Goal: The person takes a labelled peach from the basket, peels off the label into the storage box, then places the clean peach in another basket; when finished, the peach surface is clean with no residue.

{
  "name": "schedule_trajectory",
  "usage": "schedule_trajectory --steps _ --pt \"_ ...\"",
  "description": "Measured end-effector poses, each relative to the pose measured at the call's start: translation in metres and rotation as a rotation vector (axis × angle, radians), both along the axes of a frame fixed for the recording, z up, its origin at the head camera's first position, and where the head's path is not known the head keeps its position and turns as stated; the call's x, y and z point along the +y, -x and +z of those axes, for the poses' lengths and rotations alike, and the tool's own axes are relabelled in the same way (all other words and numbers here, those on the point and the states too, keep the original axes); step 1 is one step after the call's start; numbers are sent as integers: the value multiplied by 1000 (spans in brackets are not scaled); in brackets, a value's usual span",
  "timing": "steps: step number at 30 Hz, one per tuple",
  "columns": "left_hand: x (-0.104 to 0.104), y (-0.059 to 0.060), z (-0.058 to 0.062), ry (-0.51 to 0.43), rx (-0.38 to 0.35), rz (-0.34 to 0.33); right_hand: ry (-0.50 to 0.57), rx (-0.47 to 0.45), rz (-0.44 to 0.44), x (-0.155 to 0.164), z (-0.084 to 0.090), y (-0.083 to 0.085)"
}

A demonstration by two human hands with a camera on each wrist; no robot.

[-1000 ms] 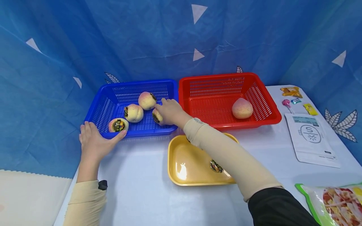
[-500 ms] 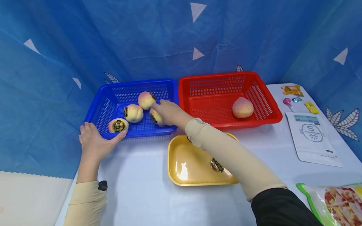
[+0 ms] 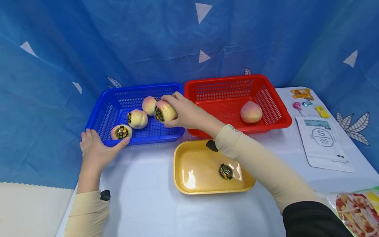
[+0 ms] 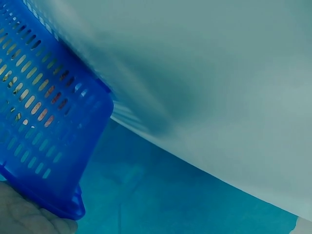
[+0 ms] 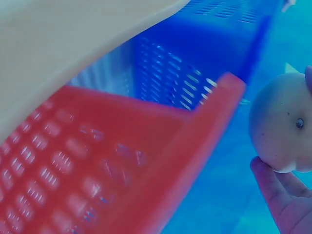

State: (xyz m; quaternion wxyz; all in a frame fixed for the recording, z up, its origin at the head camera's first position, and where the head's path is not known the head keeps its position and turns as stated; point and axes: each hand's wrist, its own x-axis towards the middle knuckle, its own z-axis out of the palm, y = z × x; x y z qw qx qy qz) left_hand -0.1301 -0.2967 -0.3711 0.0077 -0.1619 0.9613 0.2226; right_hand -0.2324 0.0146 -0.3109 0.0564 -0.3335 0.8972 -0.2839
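Now peach (image 3: 164, 111) above blue basket (image 3: 100, 110) rim

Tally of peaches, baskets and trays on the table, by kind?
Peaches: 5, one in the right hand, three in the blue basket, one in the red basket.
Baskets: 2
Yellow tray: 1
Total: 8
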Motion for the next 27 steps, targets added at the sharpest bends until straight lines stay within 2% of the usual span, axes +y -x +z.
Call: schedule_trajectory --steps 5,10,12,15,19,23,25,27 --pt "0 0 0 -6 3 2 77 3 -20 29 10 -15" --pt "2 -1 -1 29 21 8 127 15 -69 59 14 -30" --pt "6 -3 1 56 50 -5 143 16 -86 69 12 -36" --pt "18 -6 9 89 130 -39 164 20 -102 81 8 -44" --pt "49 -10 23 109 285 -102 200 36 -107 93 2 -53" --pt "92 -14 34 56 463 -198 236 46 -111 100 -3 -60" --pt "115 -16 38 1 513 -258 244 50 -117 104 -6 -63" --pt "137 -17 41 -69 527 -324 254 60 -122 106 -8 -65"
